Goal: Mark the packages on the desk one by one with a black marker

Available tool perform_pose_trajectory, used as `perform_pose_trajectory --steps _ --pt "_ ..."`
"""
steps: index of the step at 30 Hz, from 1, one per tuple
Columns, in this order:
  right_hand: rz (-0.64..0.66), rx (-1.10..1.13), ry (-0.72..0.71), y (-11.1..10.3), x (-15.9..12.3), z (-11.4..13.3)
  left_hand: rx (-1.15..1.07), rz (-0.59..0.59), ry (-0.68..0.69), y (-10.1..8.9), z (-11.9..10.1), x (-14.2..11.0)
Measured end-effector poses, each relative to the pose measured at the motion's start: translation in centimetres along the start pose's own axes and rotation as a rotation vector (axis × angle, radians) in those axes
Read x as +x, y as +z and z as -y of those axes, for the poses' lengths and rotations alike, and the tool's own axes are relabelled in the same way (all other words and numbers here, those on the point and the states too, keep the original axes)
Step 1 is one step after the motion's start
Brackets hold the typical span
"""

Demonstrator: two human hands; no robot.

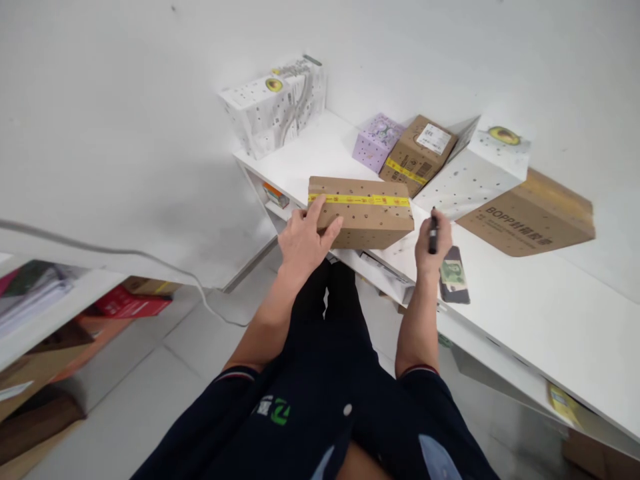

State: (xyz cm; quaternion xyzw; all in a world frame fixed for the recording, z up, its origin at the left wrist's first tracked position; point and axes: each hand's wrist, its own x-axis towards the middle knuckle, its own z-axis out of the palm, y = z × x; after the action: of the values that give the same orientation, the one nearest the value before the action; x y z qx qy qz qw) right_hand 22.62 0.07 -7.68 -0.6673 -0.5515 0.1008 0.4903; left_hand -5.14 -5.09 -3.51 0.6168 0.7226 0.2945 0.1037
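Observation:
A brown cardboard box [364,217] with yellow printed tape along its top lies at the front edge of the white table. My left hand [309,240] grips its left end, with the index finger by the tape and the thumb on the near side. The other fingers are partly hidden. To the right of the box, my right hand [434,243] is closed around a black marker pen [433,232], held above the table and apart from the box. Just beyond that hand lies a dark phone [463,293] with a banknote [453,275] on it.
Behind the box stand a purple box [379,142], a labelled brown box [420,155], a white avocado-print box [483,167] and a large BOPP carton [537,213]. Another avocado-print box [280,103] stands at the table's left end. A grey cable [135,252] hangs at left.

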Motion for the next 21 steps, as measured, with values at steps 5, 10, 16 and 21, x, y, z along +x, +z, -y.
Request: perform_pose_trajectory --steps 5,10,16,21 --pt "0.411 -0.729 -0.006 0.1 -0.1 -2.6 0.016 0.013 -0.010 -0.2 -0.3 0.0" --pt "0.485 -0.796 0.048 0.4 -0.3 -1.7 0.035 0.012 -0.014 -0.3 -0.4 -0.1" --pt "0.194 -0.816 0.256 -3.9 -2.8 -1.9 0.040 0.021 -0.012 -0.2 -0.3 -0.1" --pt "0.203 -0.861 0.582 -7.4 -4.1 -3.0 0.070 0.028 -0.015 -0.3 -0.3 -0.2"
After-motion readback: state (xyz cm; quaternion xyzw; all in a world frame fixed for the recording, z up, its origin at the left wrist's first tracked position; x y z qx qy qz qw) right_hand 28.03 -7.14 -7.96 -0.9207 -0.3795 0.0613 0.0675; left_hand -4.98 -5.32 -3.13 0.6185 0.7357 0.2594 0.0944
